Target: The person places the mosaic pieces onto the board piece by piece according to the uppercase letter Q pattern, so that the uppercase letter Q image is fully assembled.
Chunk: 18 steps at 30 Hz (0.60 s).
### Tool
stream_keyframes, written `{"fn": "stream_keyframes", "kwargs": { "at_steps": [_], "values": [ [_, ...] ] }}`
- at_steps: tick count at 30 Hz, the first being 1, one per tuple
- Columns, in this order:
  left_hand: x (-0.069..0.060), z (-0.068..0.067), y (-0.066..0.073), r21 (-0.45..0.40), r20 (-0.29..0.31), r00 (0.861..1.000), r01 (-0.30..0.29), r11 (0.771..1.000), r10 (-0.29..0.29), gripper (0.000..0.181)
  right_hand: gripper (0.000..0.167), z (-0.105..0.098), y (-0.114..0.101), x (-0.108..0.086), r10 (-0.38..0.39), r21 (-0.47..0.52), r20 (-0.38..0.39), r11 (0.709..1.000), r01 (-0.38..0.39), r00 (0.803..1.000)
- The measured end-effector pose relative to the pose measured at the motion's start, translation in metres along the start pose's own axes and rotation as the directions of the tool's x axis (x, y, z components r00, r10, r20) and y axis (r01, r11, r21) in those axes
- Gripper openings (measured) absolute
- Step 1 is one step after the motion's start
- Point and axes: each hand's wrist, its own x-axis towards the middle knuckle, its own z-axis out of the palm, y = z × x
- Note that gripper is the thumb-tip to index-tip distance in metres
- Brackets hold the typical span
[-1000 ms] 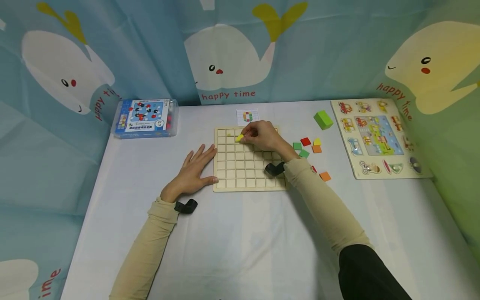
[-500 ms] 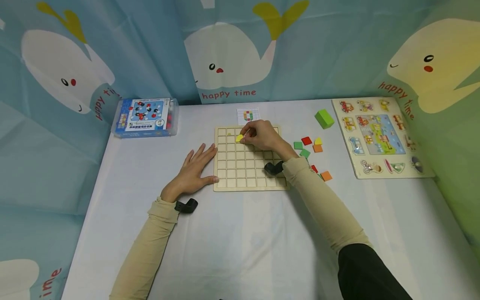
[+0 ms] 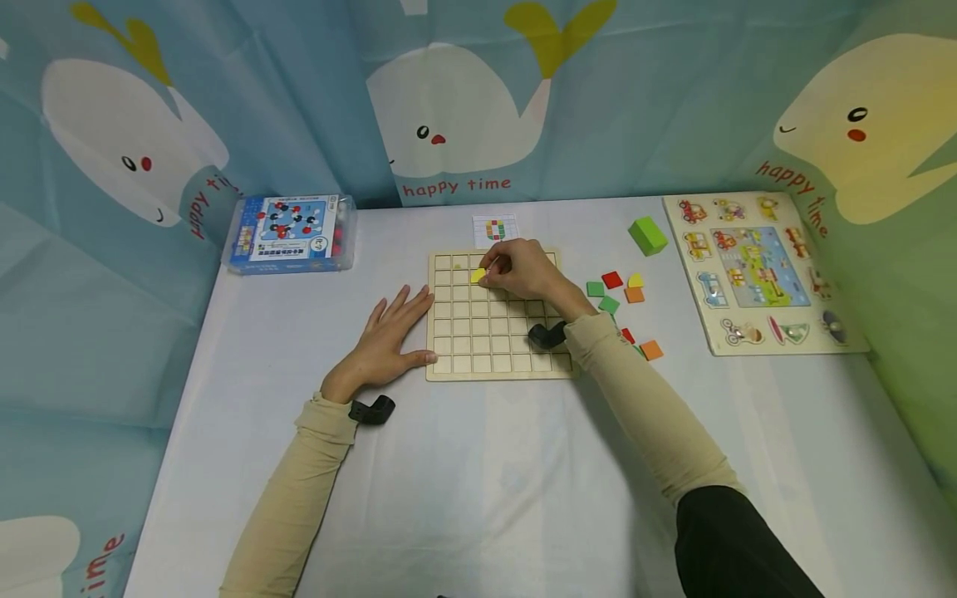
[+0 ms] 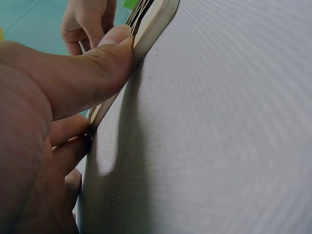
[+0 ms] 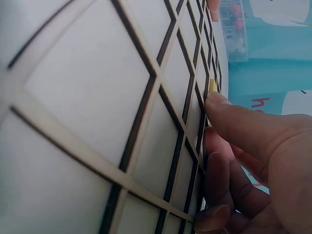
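A pale wooden grid board [image 3: 482, 328] lies on the white table. My right hand [image 3: 521, 270] reaches over its upper part and pinches a small yellow tile [image 3: 478, 275] at a cell of the upper rows. In the right wrist view only a sliver of that yellow tile [image 5: 212, 86] shows past the thumb. My left hand [image 3: 385, 340] rests at the board's left edge with its fingers spread. The left wrist view has the left thumb [image 4: 92, 73] on the board's edge.
Several green, red, yellow and orange tiles [image 3: 611, 280] lie right of the board. Behind it is a pattern card [image 3: 495, 231]. A green block [image 3: 647, 236] and a picture puzzle [image 3: 763, 274] stand at the right, a plastic case [image 3: 290, 235] at the back left.
The yellow tile has turned slightly in the right fingertips and looks squarer to the grid. Both hands otherwise keep their places.
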Motion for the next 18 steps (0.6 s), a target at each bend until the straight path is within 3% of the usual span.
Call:
{"fn": "stream_keyframes", "kwargs": {
  "at_steps": [11,18],
  "values": [
    [-0.0015,-0.0016,0.0016,-0.007,0.004,1.000,0.005,1.000,-0.005,0.097,0.023,0.0011,0.0000,-0.0019,-0.007,0.010,0.001,1.000,0.007,1.000],
    [-0.0014,-0.0020,0.0020,-0.002,0.002,1.000,0.007,1.000,-0.007,0.097,0.023,0.0016,0.0009,-0.0014,-0.006,-0.023,-0.048,1.000,0.005,0.999]
  ]
}}
